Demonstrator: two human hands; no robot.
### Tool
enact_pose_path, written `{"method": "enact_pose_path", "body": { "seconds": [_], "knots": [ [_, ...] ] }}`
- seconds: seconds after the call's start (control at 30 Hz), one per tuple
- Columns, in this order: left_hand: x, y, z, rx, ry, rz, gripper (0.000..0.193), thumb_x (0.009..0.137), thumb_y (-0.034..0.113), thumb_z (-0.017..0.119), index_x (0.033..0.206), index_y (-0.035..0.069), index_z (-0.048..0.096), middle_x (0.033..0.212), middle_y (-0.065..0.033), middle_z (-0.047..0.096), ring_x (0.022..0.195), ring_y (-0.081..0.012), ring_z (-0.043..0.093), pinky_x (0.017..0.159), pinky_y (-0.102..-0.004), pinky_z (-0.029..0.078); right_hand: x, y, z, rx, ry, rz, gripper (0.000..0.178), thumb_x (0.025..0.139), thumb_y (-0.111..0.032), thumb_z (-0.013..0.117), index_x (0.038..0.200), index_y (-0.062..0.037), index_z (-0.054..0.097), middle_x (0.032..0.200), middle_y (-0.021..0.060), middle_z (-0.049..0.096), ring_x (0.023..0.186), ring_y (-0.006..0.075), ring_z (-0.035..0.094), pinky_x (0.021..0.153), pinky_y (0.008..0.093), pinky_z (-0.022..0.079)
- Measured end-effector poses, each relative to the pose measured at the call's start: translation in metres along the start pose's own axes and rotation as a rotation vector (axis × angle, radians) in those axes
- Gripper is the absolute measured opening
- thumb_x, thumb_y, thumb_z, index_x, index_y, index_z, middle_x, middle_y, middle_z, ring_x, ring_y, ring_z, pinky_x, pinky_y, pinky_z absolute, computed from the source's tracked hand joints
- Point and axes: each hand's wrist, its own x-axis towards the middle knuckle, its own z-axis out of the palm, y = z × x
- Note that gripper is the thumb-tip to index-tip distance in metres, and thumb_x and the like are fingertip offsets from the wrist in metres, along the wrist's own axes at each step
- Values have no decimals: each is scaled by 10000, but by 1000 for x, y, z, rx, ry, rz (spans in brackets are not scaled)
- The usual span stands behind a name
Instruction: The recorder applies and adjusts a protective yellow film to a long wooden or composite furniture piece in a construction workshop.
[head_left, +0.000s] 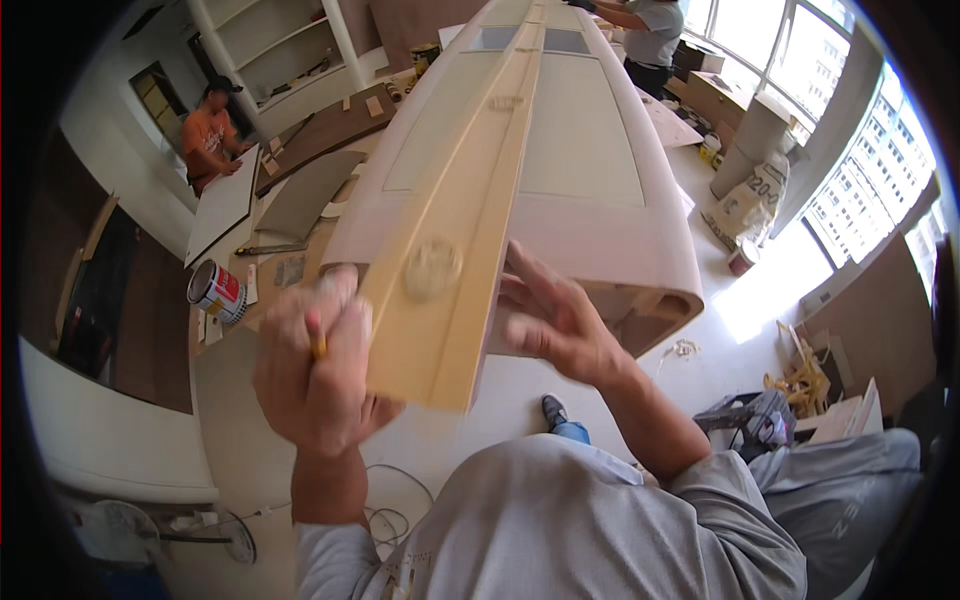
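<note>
A long yellowish wooden plank [455,320] with a lengthwise ridge runs away from me, smeared by motion, its near end in front of my chest. My left hand [325,365] is closed at the plank's left edge, with a short red-and-yellow pencil [317,335] poking out of the fist. Along the right edge my right hand [558,320] has its thumb and fingers apart, fingertips beside or against the plank's side; contact is hard to tell. Beneath lies a big pale panelled piece [590,220] with rounded sides and a hollow near end.
At left, a paint can [217,292] stands on a cluttered worktable near a person in orange [210,135]. Another person [652,35] works at the far end. Right, a paper sack [750,200] and wood scraps [805,365] rest on the floor. A cable [395,510] lies below.
</note>
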Motion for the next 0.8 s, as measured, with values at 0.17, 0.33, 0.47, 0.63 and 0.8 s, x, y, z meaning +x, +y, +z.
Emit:
{"method": "enact_pose_path", "body": {
  "seconds": [0.17,0.33,0.47,0.63,0.8],
  "knots": [
    [61,-2,-11,-90,50,163,365,866,239,758,997,-56,587,954,-242,688,849,-367,694,832,-439,563,40,-45,41,735,-83,-205,611,956,-280,584,1429,25,344,1370,159,510,1272,263,502,1068,414,397],
    [74,0,-22,-259,184,198,348,807,74,810,1002,-78,567,945,-215,671,878,-318,686,800,-411,589,49,-74,49,706,-124,-382,382,913,-127,578,1253,43,545,1186,142,653,1106,242,630,969,412,486],
    [79,1,-33,-279,208,187,329,798,2,791,1007,-96,555,955,-211,662,881,-299,677,815,-436,606,50,-83,53,746,-184,-431,383,877,-79,576,1237,51,559,1190,156,655,1122,248,630,969,427,498],
    [76,5,-32,-286,226,161,334,824,41,785,1014,-96,547,970,-224,656,872,-303,674,781,-441,606,46,-85,51,763,-202,-396,383,860,-74,584,1218,62,572,1177,156,661,1118,249,633,972,416,498],
    [41,11,-4,-347,257,135,271,823,64,725,1023,-37,574,947,-201,665,866,-308,671,840,-415,574,30,-54,33,725,-129,-285,395,848,-93,600,1209,66,576,1162,145,663,1086,234,633,942,355,492]
  ]
}}
